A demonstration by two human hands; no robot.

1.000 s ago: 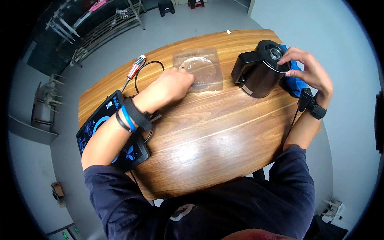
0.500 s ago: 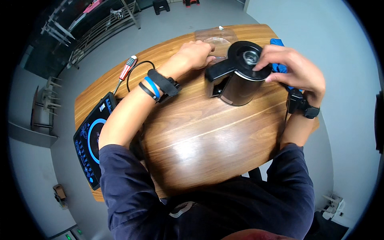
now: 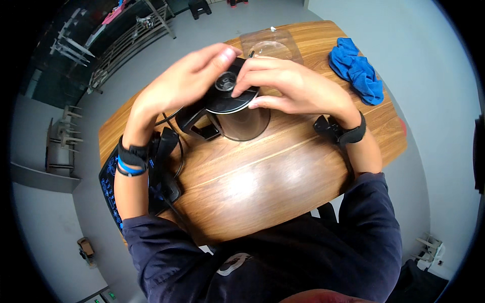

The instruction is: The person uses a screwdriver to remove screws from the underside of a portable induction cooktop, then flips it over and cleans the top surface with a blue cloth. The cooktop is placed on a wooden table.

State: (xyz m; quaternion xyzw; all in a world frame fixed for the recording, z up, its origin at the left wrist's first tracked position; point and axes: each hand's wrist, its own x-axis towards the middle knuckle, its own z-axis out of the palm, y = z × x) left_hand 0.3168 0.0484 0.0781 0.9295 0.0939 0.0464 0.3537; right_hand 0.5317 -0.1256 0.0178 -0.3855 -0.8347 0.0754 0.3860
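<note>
A dark see-through jug (image 3: pixel 242 126) with a black lid (image 3: pixel 222 105) stands on the table in front of me, its black handle (image 3: pixel 189 118) pointing left. The middle of the lid has a round, glassy-looking part (image 3: pixel 225 81). My right hand (image 3: pixel 290 83) grips the lid at its right rim, thumb at the edge and fingers bent over the top. From the far left, my left hand (image 3: pixel 189 73) reaches over the lid with its fingers stretched out. Whether the left fingertips touch the lid I cannot tell.
A clear plastic piece (image 3: pixel 291 43) lies behind the jug on the wooden table (image 3: pixel 283 171). At the right edge is a crumpled blue cloth (image 3: pixel 356 70). My left arm partly covers a black touch-panel cooktop (image 3: pixel 108 184). A cable (image 3: pixel 180 156) runs beside it.
The jug has moved left across the table with my right hand on its lid. My left hand has gone from beside the plastic piece to above the lid. The blue cloth is now uncovered.
</note>
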